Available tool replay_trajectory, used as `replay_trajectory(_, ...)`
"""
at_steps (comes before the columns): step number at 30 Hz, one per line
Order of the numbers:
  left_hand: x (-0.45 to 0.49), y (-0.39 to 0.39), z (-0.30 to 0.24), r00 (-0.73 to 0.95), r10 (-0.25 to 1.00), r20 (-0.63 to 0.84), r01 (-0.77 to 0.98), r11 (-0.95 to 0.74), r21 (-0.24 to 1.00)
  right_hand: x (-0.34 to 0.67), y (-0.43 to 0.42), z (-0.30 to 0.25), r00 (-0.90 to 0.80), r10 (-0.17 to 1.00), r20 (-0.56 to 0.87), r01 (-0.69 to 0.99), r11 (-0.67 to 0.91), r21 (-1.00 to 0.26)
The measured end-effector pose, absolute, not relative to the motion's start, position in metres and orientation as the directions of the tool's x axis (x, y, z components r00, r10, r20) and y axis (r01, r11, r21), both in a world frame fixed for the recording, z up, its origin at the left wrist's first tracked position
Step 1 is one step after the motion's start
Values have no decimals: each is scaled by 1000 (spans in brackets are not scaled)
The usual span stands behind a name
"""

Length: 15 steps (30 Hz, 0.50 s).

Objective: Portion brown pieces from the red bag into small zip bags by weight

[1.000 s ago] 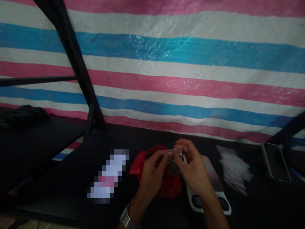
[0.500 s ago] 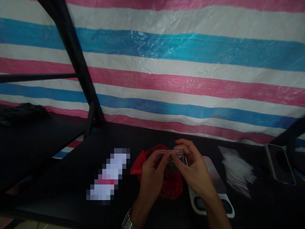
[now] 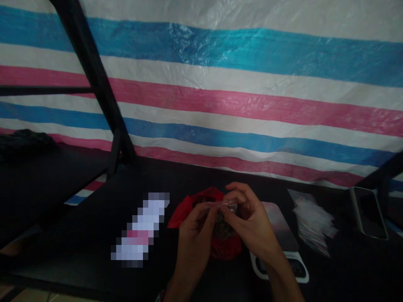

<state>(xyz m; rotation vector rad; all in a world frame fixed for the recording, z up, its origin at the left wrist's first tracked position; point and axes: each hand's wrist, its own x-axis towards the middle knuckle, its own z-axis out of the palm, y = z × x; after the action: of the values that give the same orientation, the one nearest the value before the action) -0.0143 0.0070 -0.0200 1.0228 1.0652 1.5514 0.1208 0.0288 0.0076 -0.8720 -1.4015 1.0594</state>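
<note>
Head view: small clear zip bag (image 3: 223, 228), dark contents, between the two hands, over the red plastic bag (image 3: 226, 250). Left hand (image 3: 195, 230) pinches its top edge on the left, thumb and fingers closed on it; right hand (image 3: 252, 222) grips the same edge on the right. Scale (image 3: 280, 228) on the worktop (image 3: 91, 239) just right of the red bag, partly behind the right forearm; stack of clear bags (image 3: 315, 224) farther right, then phone (image 3: 370, 214). Versus half a second ago: both hands and zip bag slightly left and nearer, more dark contents showing, wristwatch almost out of frame.
</note>
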Motion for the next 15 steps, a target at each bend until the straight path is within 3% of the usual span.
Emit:
replay_trajectory(8,-21,6,-26,-143,960,241,-52,-251,967,123,27,14,-114,927,357,-20,357,-934)
replay_trajectory(12,-21,0,-35,-193,885,424,113,-409,905,148,40,20,166,893,419,119,404,-907)
replay_trajectory(15,-23,-4,-41,-318,698,641,312,-561,767,171,58,16,401,772,493,265,418,-869)
